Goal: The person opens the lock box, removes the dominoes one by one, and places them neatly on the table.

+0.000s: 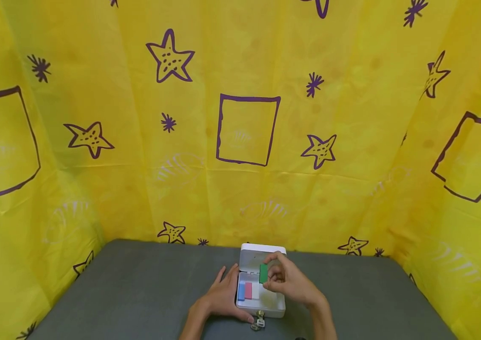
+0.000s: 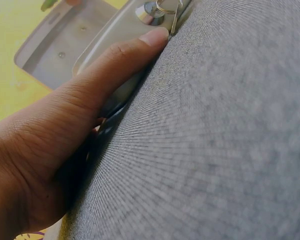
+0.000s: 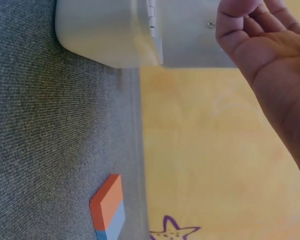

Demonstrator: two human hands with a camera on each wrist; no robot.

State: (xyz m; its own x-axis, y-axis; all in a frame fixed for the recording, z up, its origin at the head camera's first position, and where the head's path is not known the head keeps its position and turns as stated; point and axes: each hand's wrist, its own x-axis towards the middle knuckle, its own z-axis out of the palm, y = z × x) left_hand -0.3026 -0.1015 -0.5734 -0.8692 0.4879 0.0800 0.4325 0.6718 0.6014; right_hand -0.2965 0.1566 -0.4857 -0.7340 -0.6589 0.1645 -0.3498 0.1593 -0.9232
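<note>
A white metal lockbox (image 1: 274, 306) stands on the grey surface with its lid (image 1: 261, 248) raised. My left hand (image 1: 222, 295) rests against its left side, fingers fairly straight, with the thumb along the front. Near that thumb, keys (image 1: 260, 323) hang from the lock (image 2: 151, 12). Above the box's right half, my right hand (image 1: 288, 278) pinches a green rectangular block (image 1: 263, 273) between thumb and fingers. Inside the box lie a blue block (image 1: 241, 292), a pink block (image 1: 248, 290) and a white block (image 1: 255, 291), side by side at the left.
An orange and blue eraser-like block (image 3: 108, 205) lies on the grey surface (image 1: 155, 288), seen in the right wrist view. Yellow cloth (image 1: 240, 189) printed with purple stars surrounds the table on several sides. A small dark object (image 1: 300, 338) shows at the bottom edge.
</note>
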